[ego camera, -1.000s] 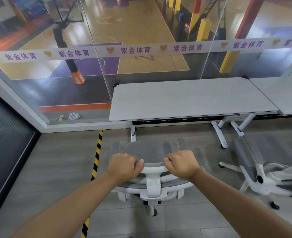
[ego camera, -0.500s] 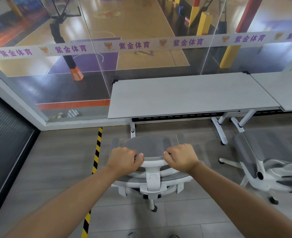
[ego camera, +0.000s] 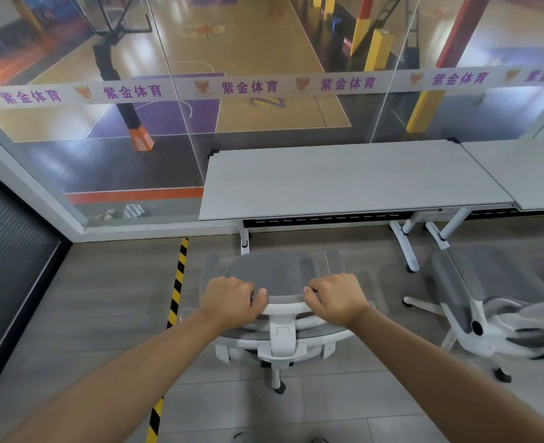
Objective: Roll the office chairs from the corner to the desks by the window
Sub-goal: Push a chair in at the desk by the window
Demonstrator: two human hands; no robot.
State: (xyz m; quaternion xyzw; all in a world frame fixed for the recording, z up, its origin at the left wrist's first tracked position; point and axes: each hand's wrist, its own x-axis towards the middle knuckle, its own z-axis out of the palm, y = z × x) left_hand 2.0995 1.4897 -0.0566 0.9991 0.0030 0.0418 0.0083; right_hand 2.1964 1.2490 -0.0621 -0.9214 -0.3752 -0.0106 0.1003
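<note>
A grey mesh office chair (ego camera: 275, 273) with a white frame stands in front of me, facing the light grey desk (ego camera: 353, 179) by the glass window. My left hand (ego camera: 230, 300) grips the top of the chair's backrest on the left side. My right hand (ego camera: 336, 297) grips the same top edge on the right. The seat's front lies just short of the desk's near edge. A second grey mesh chair (ego camera: 485, 298) stands to the right, turned sideways beside the desk's white legs.
A second desk (ego camera: 526, 167) adjoins the first on the right. Yellow-black hazard tape (ego camera: 176, 298) runs along the floor left of the chair. A dark panel (ego camera: 11, 257) lines the left wall. The glass window (ego camera: 264, 91) overlooks a basketball court.
The chair has rolled a little closer to the desk, with both hands keeping their grip on the backrest. My view has tipped slightly downward.
</note>
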